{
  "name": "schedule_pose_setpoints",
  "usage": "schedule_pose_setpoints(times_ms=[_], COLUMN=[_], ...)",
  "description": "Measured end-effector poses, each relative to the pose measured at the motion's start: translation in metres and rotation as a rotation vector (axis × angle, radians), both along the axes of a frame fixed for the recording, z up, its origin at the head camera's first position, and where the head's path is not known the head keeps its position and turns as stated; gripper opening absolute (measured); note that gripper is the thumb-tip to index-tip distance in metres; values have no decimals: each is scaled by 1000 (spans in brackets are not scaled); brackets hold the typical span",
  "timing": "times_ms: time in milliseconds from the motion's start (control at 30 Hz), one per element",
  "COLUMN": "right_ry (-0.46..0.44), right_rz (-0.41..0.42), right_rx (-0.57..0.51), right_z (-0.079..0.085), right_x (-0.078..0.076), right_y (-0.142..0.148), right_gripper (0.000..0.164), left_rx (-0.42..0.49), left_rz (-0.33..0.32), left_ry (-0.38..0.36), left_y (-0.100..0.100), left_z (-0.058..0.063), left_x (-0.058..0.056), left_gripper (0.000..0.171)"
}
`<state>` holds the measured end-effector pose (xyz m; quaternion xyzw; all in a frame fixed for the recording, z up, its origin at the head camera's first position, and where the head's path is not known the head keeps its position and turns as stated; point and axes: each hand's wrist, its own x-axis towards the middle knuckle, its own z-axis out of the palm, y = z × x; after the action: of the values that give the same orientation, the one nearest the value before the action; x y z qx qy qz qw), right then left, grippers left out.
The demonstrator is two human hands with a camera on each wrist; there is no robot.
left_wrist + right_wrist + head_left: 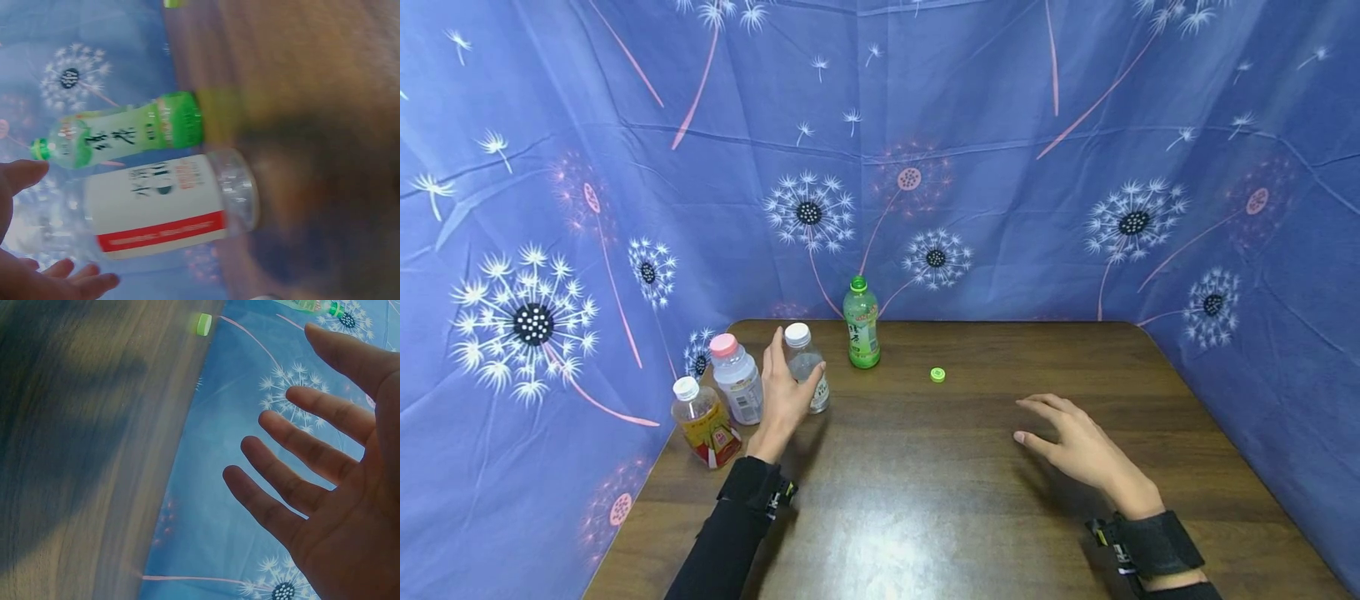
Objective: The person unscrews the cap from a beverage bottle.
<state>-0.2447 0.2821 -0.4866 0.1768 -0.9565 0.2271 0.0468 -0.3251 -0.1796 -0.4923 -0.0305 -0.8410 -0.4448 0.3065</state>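
My left hand [784, 394] is spread beside a clear bottle with a white cap [798, 335]. In the left wrist view the thumb and fingers lie apart near the upper part of this bottle, whose white label [156, 200] has a red band; contact cannot be made out. Just right of it stands an uncapped green bottle [862, 329], upright. A small green cap [937, 375] lies on the table. Over the right part of the table my right hand [1086, 450] hovers with fingers extended and nothing in its grasp; the right wrist view shows its bare palm [350, 531].
Left of my left hand stand a bottle with a pink cap [739, 379] and a bottle of brownish drink with a white cap [706, 423]. A brown wooden table [940, 492] bears everything. Blue dandelion-print cloth [1000, 208] hangs behind and along both sides.
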Motion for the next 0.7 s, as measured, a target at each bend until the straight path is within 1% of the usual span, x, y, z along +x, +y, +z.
schedule_pose_setpoints(times_ms=[100, 200, 300, 367, 467, 533, 633, 700], right_ry=[4, 10, 18, 27, 31, 22, 7, 4], right_rz=[-7, -11, -13, -10, -15, -18, -27, -25], right_rx=[-1, -1, -4, -4, -3, 1, 11, 15], right_z=[0, 0, 1, 1, 1, 1, 2, 1], right_x=[1, 2, 2, 2, 3, 3, 3, 3], right_y=[0, 0, 0, 0, -1, -1, -1, 0], right_gripper=[62, 62, 61, 60, 60, 61, 62, 62], left_rx=[-30, -77, -113, -129, -145, -152, -150, -136], left_rz=[8, 4, -36, -75, -129, -161, -214, -242], left_ry=[129, 252, 337, 372, 369, 341, 259, 176], left_y=[3, 8, 16, 23, 35, 44, 58, 66], left_z=[12, 27, 41, 48, 54, 55, 55, 54], left_x=[1, 3, 6, 7, 8, 6, 1, -5], left_gripper=[94, 87, 78, 74, 72, 73, 77, 79])
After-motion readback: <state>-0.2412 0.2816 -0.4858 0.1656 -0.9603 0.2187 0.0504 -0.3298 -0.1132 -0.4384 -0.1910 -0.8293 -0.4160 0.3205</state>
